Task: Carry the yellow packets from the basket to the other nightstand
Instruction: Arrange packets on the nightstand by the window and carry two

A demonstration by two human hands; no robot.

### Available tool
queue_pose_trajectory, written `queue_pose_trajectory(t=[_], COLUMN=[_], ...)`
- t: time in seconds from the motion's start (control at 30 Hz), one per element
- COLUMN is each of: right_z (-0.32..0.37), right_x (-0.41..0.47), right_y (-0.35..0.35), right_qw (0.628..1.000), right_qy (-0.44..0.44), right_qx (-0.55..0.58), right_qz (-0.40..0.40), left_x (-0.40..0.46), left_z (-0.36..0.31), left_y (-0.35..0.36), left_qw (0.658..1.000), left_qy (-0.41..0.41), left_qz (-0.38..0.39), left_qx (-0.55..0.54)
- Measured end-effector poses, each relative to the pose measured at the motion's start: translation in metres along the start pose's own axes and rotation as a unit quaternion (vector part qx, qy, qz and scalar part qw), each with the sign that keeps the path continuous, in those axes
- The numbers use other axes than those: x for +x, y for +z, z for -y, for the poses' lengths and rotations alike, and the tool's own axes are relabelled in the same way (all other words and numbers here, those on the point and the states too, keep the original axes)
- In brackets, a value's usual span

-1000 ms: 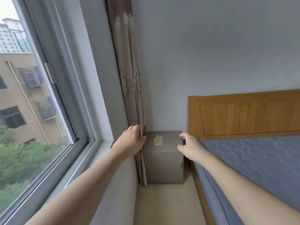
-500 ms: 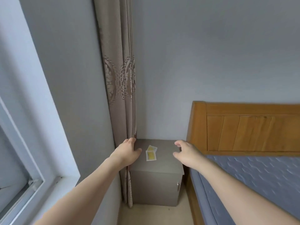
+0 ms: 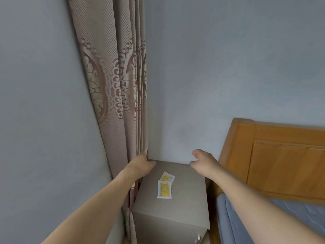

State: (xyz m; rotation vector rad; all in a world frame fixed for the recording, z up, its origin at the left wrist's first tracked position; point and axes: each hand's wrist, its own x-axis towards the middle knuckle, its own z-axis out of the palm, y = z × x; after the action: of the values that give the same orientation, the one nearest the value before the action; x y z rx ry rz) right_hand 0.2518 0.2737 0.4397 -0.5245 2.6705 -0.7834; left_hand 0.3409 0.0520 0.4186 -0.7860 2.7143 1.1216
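Pale blue-grey walls [image 3: 219, 67] meet in a corner near the upper middle of the frame, lit softly and evenly. A beige curtain [image 3: 114, 76] with a brownish round ornament hangs in folds down the left wall, from the top edge to the bottom of the frame. At the lower right stands a bed: an orange-brown wooden headboard [image 3: 281, 155] with panels, set against the far wall, and below it a blue quilted mattress [image 3: 290, 219]. A narrow strip of light tan floor [image 3: 213, 236] shows at the bottom edge, just left of the mattress.
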Motion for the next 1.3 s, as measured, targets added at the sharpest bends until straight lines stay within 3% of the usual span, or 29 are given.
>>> queue_pose_trajectory(t=[0.2, 0.3, 0.4, 0.53, 0.63, 0.73, 0.93, 1.07, 1.3], right_z=[-0.012, -0.023, -0.039, -0.075, -0.116, -0.151, -0.193, -0.202, -0.211], right_x=[0.127, 0.194, 0.257, 0.335, 0.382, 0.410, 0.444, 0.450, 0.456], right_y=[-0.018, 0.000, 0.042, 0.123, 0.196, 0.261, 0.332, 0.358, 0.363], right_qw=[0.999, 0.995, 0.988, 0.977, 0.966, 0.957, 0.959, 0.956, 0.947], right_qy=[0.002, 0.026, 0.050, 0.073, 0.091, 0.095, 0.103, 0.095, 0.140], right_qx=[-0.013, -0.018, -0.040, -0.077, -0.103, -0.122, -0.146, -0.180, -0.194], right_qz=[0.051, 0.094, 0.143, 0.185, 0.221, 0.245, 0.219, 0.211, 0.213], left_x=[0.111, 0.168, 0.227, 0.301, 0.339, 0.359, 0.383, 0.396, 0.405], left_z=[-0.036, -0.034, -0.007, 0.041, 0.095, 0.148, 0.199, 0.213, 0.228], left_y=[-0.008, 0.017, 0.056, 0.127, 0.200, 0.266, 0.339, 0.340, 0.322], left_qw=[0.999, 0.998, 0.991, 0.990, 0.975, 0.959, 0.954, 0.959, 0.964], left_qy=[-0.032, -0.056, -0.108, -0.115, -0.185, -0.247, -0.288, -0.262, -0.218], left_qz=[0.001, 0.037, 0.075, 0.079, 0.124, 0.130, 0.081, 0.094, 0.143], left_qx=[0.006, -0.004, -0.019, 0.009, 0.023, -0.042, 0.021, 0.057, -0.047])
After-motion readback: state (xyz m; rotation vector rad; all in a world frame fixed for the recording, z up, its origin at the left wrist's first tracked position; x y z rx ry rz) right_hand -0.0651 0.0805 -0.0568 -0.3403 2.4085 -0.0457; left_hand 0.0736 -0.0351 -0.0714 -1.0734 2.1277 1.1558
